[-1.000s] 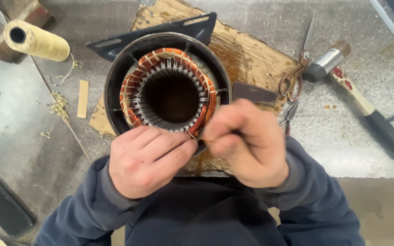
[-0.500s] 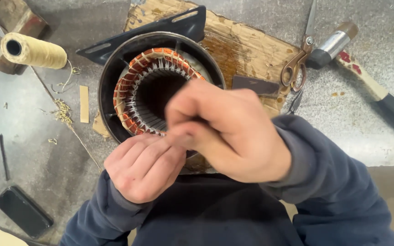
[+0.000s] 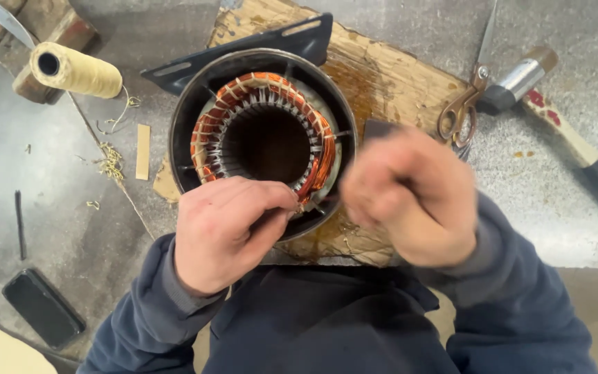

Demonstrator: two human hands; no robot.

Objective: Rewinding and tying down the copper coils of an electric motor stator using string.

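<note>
The round black motor housing with copper-wound stator (image 3: 264,138) stands bore-up on a worn wooden board (image 3: 396,83). The left hand (image 3: 226,232), nearer, presses curled fingers on its near rim, just ahead. The right hand (image 3: 413,197) hovers blurred beside it, fingers bunched; any pinch is unclear.

The only screen I can see is a dark phone-like slab (image 3: 43,307) lying flat at the lower left of my tabletop (image 3: 70,228), well apart from everything else. It is a black rectangle with rounded corners, set at a slant, and its face is dark and shows nothing. I see no packages, labels or signs around it.
</note>
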